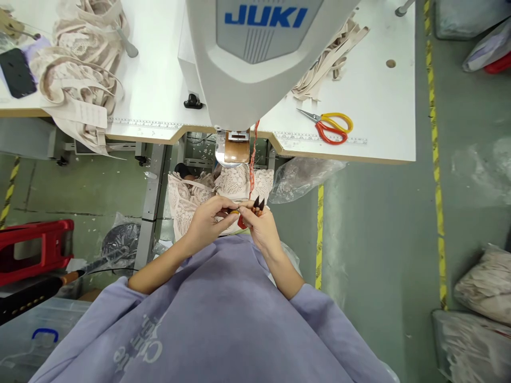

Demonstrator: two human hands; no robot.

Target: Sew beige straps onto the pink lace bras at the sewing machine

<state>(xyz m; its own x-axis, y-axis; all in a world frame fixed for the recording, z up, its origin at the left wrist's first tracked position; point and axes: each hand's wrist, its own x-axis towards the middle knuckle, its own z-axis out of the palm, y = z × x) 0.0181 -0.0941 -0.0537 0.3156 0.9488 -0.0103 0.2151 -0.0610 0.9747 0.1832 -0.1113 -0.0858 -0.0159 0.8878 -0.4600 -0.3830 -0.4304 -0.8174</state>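
Just below the sewing machine's (235, 90) arm, my two hands meet over my lap. My right hand (261, 226) is closed around what looks like thread snips (258, 203), with two dark pointed tips sticking up past the fingers. From the machine a red cord (252, 165) hangs down to my hands. My left hand (213, 218) is closed in a pinch beside the right one. A small yellow and red bit shows between the hands; what the left fingers hold is too small to name. Beige lace garments (233, 181) lie on my lap behind the hands.
Red and yellow-handled scissors (333, 127) lie on the white table (391, 106), near beige straps (327, 58). More lace garments (83, 64) and a phone (18, 73) are at left. A red stool (35, 250) stands on the floor, and bagged goods (485, 287) sit at right.
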